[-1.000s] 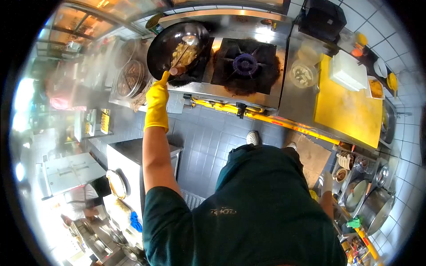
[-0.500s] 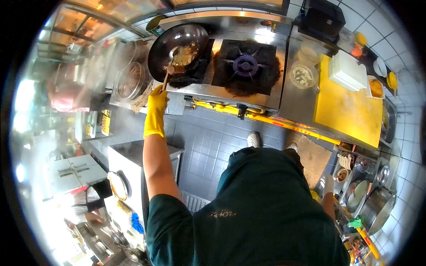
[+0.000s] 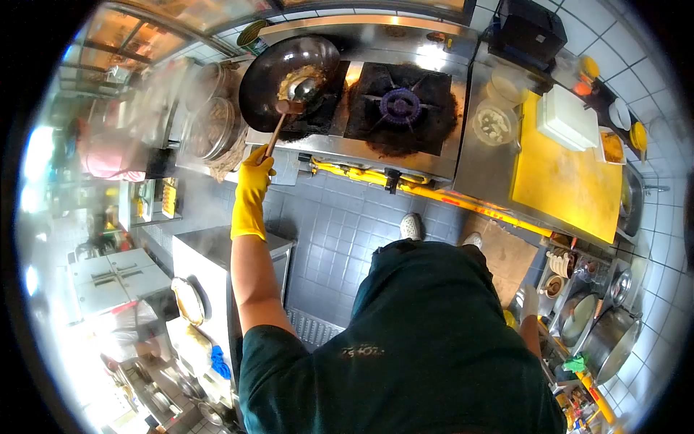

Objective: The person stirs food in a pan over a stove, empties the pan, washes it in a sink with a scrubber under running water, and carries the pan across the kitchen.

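Observation:
My left hand, in a long yellow rubber glove, is closed round the wooden handle of a ladle. The ladle's metal bowl rests among browned food inside a dark wok on the left burner. The wok looks tilted, its inside facing me. Low on my right side, my right hand looks whitish, perhaps gloved; its fingers are not clear. A shelf of pots is nearest to it.
Right of the wok is a bare burner. A yellow cutting board holds white containers, beside a clear bowl. Yellow gas pipes run along the stove front. A steel pot stands lower right. A person in pink is at far left.
The ladle's bowl has shifted right in the wok and the food is gathered around it. My left hand has moved slightly down and left. The right hand stays low at my side.

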Available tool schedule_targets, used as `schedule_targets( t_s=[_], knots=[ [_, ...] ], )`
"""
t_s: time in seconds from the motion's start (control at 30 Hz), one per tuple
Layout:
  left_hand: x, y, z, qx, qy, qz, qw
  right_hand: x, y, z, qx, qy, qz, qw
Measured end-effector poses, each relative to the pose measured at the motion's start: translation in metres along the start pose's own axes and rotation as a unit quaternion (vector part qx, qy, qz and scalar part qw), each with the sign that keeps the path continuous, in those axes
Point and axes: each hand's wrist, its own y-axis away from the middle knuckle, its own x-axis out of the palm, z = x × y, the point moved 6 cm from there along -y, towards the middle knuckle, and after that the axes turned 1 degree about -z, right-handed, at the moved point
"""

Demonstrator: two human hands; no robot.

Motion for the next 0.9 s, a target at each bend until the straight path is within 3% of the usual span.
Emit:
schedule_targets(
  t_s=[0.07,0.13,0.3,0.33,0.43,0.53,0.73,0.9],
  knots=[
    [0.002,-0.017,0.023,0.034,-0.002,-0.038,0.999,-0.013,-0.017,-0.007,-0.035,0.024,0.011,0.999],
    [0.005,-0.007,0.023,0.011,0.002,-0.066,0.998,-0.021,-0.023,-0.007,-0.080,0.068,0.018,0.994],
    [0.019,0.014,0.019,-0.090,0.061,-0.086,0.990,-0.023,-0.008,-0.020,0.001,-0.006,-0.006,1.000],
    [0.015,0.000,0.028,-0.078,0.076,-0.074,0.991,-0.021,-0.006,-0.020,0.012,-0.012,-0.004,1.000],
    [0.019,-0.040,0.031,0.079,-0.010,-0.077,0.994,-0.010,0.013,0.001,0.023,0.002,-0.015,1.000],
    [0.019,-0.068,0.003,0.176,-0.191,-0.114,0.959,-0.011,0.012,0.014,0.017,0.029,-0.014,0.999],
    [-0.008,-0.105,0.049,0.158,-0.323,-0.091,0.929,-0.021,0.007,0.027,0.025,-0.003,-0.047,0.999],
    [-0.030,-0.087,0.077,0.145,-0.258,-0.115,0.948,-0.013,0.013,0.004,0.012,0.026,-0.029,0.999]
  ],
)
